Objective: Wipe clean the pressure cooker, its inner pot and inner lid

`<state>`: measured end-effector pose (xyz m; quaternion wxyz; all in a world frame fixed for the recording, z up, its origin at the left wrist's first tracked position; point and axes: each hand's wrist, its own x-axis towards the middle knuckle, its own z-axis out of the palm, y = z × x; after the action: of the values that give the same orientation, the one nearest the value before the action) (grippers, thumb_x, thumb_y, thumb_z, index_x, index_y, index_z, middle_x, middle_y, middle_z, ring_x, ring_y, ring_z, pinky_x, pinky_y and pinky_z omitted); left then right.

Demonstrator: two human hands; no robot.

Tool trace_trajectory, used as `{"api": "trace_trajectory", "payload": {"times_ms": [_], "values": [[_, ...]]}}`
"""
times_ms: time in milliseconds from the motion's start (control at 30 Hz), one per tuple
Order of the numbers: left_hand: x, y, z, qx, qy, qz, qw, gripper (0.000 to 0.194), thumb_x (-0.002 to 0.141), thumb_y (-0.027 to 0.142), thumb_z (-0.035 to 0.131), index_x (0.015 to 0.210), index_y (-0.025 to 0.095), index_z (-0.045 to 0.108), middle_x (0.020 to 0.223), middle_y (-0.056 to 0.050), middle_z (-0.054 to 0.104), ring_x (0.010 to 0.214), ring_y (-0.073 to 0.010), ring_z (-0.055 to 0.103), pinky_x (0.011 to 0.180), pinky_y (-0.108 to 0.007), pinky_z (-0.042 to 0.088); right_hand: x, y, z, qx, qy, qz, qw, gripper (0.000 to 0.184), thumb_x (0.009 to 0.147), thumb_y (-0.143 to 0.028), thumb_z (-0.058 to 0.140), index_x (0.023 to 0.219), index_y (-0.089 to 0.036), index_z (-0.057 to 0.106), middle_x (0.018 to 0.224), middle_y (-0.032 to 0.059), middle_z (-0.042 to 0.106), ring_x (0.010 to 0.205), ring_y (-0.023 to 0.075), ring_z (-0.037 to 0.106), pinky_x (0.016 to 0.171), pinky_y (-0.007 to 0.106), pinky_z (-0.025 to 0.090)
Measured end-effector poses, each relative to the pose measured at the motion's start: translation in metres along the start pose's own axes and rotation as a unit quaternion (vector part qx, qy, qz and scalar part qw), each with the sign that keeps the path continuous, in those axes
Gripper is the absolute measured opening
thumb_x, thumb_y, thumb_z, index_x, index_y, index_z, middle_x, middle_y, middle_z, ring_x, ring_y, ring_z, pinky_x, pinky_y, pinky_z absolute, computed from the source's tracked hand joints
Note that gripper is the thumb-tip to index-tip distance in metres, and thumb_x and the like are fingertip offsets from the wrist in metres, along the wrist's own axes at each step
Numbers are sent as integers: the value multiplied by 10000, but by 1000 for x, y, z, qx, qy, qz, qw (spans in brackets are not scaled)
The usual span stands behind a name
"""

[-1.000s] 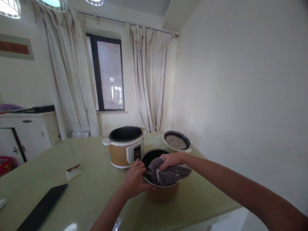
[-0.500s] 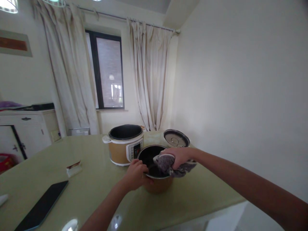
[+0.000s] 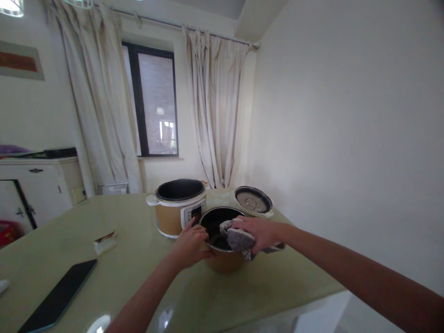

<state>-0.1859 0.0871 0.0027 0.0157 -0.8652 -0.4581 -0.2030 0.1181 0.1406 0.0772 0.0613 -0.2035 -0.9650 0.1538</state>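
Observation:
A dark-lined inner pot (image 3: 227,262) with a golden-brown outside stands on the table. My left hand (image 3: 190,243) holds its left rim, fingers over the edge and thumb against the outer wall. My right hand (image 3: 262,231) is closed around a bunched grey-and-white cloth (image 3: 240,239), which lies over the right rim and reaches into the pot. Just behind, to the left, stands the gold-and-white electric pressure cooker body (image 3: 169,219), open at the top. Its lid (image 3: 254,200) rests behind my right hand, with the underside showing.
A dark tablet-like slab (image 3: 58,296) and a small white packet (image 3: 105,243) lie on the left of the pale green table (image 3: 135,231). Beyond are a white cabinet (image 3: 45,185), curtains and a window; a bare wall rises at the right.
My right hand and the cloth have shifted slightly down and toward me along the pot's right rim. My left hand has loosened a little, its index finger now raised.

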Motion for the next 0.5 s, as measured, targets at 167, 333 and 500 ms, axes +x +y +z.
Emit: {"api": "trace_trajectory", "payload": {"times_ms": [167, 333, 500], "values": [[5, 20, 18, 20, -12, -9, 1000, 256, 822, 444, 842, 866, 210, 747, 949, -84, 770, 1047, -306, 650, 960, -431, 460, 4, -6, 22, -39, 40, -2, 998, 660, 696, -270, 851, 1313, -225, 621, 1244, 105, 611, 1102, 278, 602, 977, 388, 481], [8, 47, 26, 6, -28, -22, 999, 259, 876, 450, 782, 1001, 223, 776, 1026, -91, 784, 1041, -299, 675, 894, -406, 452, 15, -11, 40, -16, 45, -11, 999, 634, 730, -340, 870, 1306, -234, 628, 1227, 94, 629, 1070, 254, 616, 971, 371, 491], [0, 19, 3, 16, -8, -8, 1000, 385, 750, 561, 887, 834, 219, 731, 948, -61, 754, 1029, -283, 664, 989, -415, 446, -7, 5, 31, 27, 66, 21, 997, 854, 692, -465, 931, 1439, -250, 577, 1379, 115, 598, 1233, 298, 596, 1087, 433, 463]]}}
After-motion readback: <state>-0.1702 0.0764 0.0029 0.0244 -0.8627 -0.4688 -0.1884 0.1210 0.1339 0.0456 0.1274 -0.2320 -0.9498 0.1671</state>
